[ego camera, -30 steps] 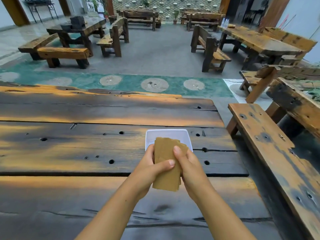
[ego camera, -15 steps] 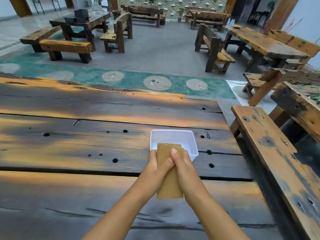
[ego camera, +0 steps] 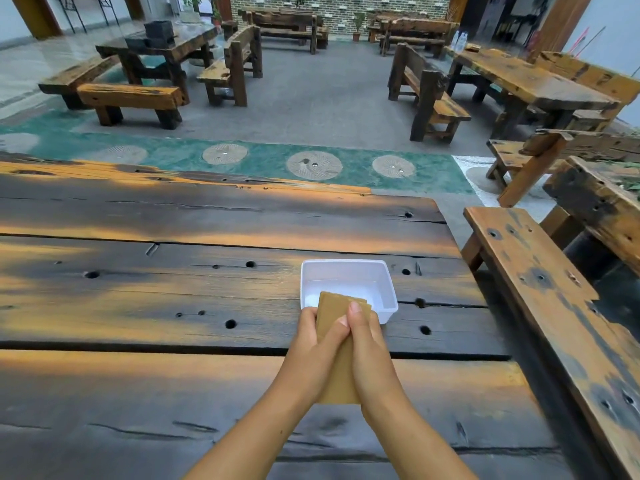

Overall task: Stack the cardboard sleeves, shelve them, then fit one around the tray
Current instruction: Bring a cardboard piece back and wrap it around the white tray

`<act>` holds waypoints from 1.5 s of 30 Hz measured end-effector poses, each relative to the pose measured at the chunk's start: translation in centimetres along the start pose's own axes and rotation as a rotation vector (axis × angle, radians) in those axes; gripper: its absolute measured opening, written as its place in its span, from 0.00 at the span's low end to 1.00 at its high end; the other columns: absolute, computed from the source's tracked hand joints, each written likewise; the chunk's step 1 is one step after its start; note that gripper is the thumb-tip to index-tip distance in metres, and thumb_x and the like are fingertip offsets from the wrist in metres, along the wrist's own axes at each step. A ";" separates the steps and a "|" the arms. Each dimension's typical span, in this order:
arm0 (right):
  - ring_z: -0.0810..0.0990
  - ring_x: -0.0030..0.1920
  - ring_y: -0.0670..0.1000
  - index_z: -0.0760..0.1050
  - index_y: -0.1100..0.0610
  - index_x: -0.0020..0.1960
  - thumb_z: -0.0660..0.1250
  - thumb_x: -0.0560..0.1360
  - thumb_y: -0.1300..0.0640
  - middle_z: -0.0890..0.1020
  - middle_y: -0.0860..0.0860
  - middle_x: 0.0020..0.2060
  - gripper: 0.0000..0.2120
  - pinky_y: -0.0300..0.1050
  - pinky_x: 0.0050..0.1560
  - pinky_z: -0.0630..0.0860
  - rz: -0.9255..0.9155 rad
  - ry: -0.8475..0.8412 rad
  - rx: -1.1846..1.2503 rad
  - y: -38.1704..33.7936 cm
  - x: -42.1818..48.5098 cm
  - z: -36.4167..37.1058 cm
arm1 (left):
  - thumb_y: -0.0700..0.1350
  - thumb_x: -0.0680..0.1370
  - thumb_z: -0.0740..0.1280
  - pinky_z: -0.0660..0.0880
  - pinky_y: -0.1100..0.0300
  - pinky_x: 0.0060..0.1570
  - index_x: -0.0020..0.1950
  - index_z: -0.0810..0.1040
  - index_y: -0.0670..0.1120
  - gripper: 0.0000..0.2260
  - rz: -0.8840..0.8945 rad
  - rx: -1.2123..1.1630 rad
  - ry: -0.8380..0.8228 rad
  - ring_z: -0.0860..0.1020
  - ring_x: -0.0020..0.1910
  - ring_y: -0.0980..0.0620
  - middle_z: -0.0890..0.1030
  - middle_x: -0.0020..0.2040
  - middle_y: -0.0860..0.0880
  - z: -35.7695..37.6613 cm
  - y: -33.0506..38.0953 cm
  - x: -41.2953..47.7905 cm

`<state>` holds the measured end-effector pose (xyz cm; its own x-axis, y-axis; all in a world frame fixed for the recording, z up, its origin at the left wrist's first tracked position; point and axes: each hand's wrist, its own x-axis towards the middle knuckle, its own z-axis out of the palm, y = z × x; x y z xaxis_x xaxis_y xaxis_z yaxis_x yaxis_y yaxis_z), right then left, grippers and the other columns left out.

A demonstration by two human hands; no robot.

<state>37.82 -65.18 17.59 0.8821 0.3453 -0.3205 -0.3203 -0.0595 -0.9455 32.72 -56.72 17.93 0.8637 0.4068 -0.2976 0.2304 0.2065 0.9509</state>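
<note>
A stack of flat brown cardboard sleeves (ego camera: 333, 308) stands on edge above the dark wooden table (ego camera: 173, 292), pressed between my two palms. My left hand (ego camera: 313, 355) holds its left face and my right hand (ego camera: 369, 355) its right face, fingers laid over the top. Just behind the stack sits a white plastic tray (ego camera: 349, 284), which holds nothing; the stack's upper end overlaps its near rim in view. The lower part of the sleeves is hidden between my hands.
A worn wooden bench (ego camera: 554, 306) runs along the table's right side. Beyond the table's far edge lie a green floor strip and more wooden tables and benches (ego camera: 429, 95). The tabletop has several round holes and cracks.
My hands have closed tighter on the sleeves and squared the fanned stack into one neat block, turning it upright. The view has tilted down slightly.
</note>
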 end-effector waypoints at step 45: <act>0.86 0.51 0.48 0.76 0.47 0.58 0.70 0.63 0.45 0.88 0.48 0.50 0.23 0.45 0.51 0.79 -0.104 -0.195 0.009 -0.5 1.8 -4.8 | 0.62 0.62 0.73 0.80 0.56 0.49 0.61 0.72 0.67 0.28 0.037 -0.085 0.066 0.85 0.48 0.53 0.84 0.56 0.48 -1.6 0.1 1.2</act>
<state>41.22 -69.05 17.20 0.8272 0.5239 -0.2030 -0.2349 -0.0058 -0.9720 33.02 -54.77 17.56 0.8388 0.4727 -0.2700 0.1579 0.2634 0.9517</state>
